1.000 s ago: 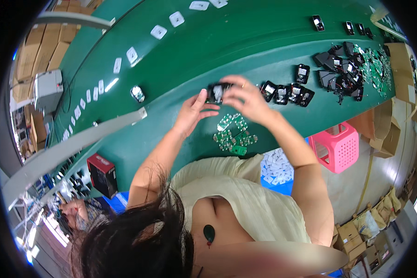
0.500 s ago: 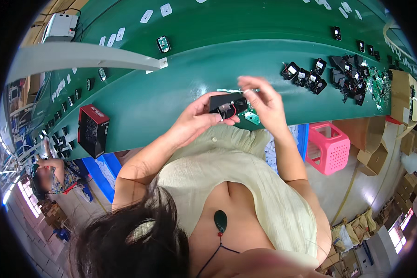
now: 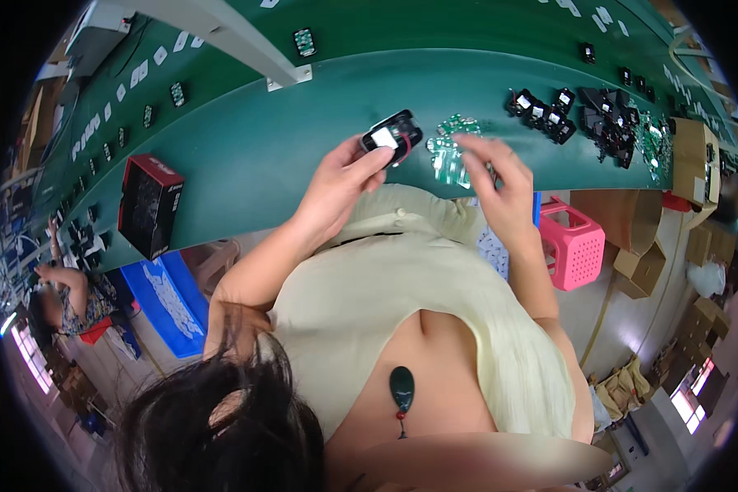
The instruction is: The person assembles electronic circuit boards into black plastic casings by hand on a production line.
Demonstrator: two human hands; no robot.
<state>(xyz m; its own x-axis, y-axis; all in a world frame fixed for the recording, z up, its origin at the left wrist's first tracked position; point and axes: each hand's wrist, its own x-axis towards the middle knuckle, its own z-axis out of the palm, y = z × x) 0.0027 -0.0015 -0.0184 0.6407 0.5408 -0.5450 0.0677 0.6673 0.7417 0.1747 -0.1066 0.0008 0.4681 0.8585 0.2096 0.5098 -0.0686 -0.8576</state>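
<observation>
In my left hand (image 3: 340, 180) is a small black plastic housing (image 3: 403, 125). Its open side faces up, showing a white label and a red wire inside. The thumb presses on the near edge of the housing while the fingers support it from below. Right of it, a small pile of green circuit boards (image 3: 445, 160) lies on the table. My right hand (image 3: 504, 176) is at the right side of this pile, fingers stretched and thumb apart. Its fingertips are over or touching the boards; I cannot tell which. No held piece shows in that hand.
Several black housings (image 3: 541, 115) lie on the green table (image 3: 254, 156) at the right, beside a heap of black parts (image 3: 608, 123) and more circuit boards (image 3: 654, 141). A red-and-black box (image 3: 150, 205) stands at left. A metal post (image 3: 246, 37) rises ahead. Further housings line the far strip.
My right hand has left the housing and moved down and right to the circuit boards. My left hand has shifted the housing away from the pile and tilted it. The whole view has shifted.
</observation>
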